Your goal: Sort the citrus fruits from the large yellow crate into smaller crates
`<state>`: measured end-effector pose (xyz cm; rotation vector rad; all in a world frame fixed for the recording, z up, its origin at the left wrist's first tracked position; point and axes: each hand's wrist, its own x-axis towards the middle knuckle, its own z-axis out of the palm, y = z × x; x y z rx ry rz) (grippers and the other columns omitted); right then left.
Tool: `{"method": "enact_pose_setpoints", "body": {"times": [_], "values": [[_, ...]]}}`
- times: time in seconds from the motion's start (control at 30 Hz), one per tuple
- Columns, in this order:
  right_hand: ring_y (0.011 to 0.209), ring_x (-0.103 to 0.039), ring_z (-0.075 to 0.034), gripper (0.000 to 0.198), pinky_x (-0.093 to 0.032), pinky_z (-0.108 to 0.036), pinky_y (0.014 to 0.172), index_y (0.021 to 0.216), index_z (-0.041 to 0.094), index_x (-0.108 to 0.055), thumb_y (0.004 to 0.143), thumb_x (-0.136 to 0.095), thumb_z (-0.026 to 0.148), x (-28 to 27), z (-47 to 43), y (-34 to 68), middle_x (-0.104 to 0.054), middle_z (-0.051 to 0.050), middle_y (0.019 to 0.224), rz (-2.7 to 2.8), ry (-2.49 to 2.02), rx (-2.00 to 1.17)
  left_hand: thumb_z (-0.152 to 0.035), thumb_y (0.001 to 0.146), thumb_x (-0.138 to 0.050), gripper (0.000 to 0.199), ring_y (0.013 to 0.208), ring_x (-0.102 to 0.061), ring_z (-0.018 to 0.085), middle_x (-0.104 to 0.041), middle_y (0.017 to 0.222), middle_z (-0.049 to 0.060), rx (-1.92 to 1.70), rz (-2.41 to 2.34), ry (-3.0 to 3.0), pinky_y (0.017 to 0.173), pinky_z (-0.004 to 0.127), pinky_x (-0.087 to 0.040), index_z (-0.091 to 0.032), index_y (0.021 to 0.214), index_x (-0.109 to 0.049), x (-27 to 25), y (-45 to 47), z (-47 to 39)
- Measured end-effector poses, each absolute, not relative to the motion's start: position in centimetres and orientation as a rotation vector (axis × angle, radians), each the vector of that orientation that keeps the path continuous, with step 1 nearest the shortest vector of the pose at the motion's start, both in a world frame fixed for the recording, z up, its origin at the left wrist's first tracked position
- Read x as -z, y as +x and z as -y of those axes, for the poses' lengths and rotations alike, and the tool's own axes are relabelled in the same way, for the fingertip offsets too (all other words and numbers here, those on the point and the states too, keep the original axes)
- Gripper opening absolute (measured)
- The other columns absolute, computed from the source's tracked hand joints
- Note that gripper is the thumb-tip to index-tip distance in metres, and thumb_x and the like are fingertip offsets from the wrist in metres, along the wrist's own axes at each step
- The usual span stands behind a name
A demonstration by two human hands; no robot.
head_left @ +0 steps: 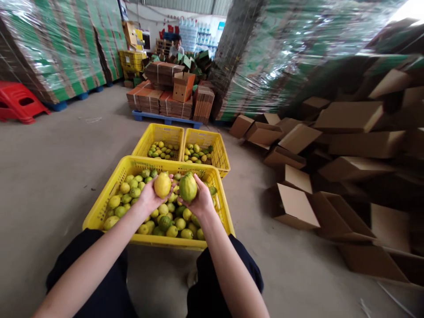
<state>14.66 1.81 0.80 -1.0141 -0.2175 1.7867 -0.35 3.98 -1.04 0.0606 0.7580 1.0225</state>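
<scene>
A yellow lemon [162,185] rests in my left hand [150,197], its fingers curled around from below and behind. Beside it, my right hand [202,199] grips a larger green lemon [188,187], thumb along its far right side. Both hands are over a large yellow plastic crate [99,201] that stands between my knees. Many yellow and green lemons [180,224] lie loose inside it, partly covered by my hands and forearms.
Two smaller yellow crates [215,145] with some lemons stand just behind the large one. Flattened cartons [175,107] are stacked on a blue pallet [165,119]. Open cardboard boxes [298,207] pile up at right. A red stool [21,101] stands left. A person [176,47] is far back.
</scene>
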Motion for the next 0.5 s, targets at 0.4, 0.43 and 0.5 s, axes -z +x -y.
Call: {"method": "enact_pose_setpoints", "body": {"times": [0.4, 0.43, 0.5], "values": [[0.055, -0.066, -0.017, 0.019, -0.054, -0.027, 0.048, 0.087, 0.018, -0.065, 0.078, -0.059, 0.033, -0.8, -2.4, 13.2, -0.066, 0.000, 0.061, 0.205, -0.808, -1.681, -0.037, 0.098, -0.036, 0.041, 0.050, -0.058, 0.014, -0.060, 0.060, 0.008, -1.084, -0.711, 0.103, 0.044, 0.020, -0.051, -0.008, 0.089, -0.064, 0.5, -0.7, -3.9], [0.056, -0.067, -0.018, 0.019, -0.054, -0.027, 0.049, 0.091, 0.020, -0.065, 0.078, -0.059, 0.033, -0.8, -2.6, 13.1, -0.067, 0.000, 0.062, 0.219, -0.784, -1.697, -0.036, 0.098, -0.034, 0.042, 0.048, -0.056, 0.013, -0.060, 0.060, 0.008, -1.067, -0.706, 0.120, 0.041, 0.019, -0.048, -0.008, 0.091, -0.065, 0.6, -0.7, -4.0], [0.060, -0.068, -0.019, 0.020, -0.055, -0.027, 0.049, 0.094, 0.022, -0.064, 0.076, -0.061, 0.031, -0.7, -2.9, 13.1, -0.068, 0.001, 0.065, 0.239, -0.755, -1.714, -0.031, 0.097, -0.033, 0.040, 0.044, -0.053, 0.012, -0.061, 0.060, 0.007, -1.056, -0.739, 0.154, 0.037, 0.018, -0.043, -0.009, 0.096, -0.065, 0.9, -0.6, -4.1]]}}
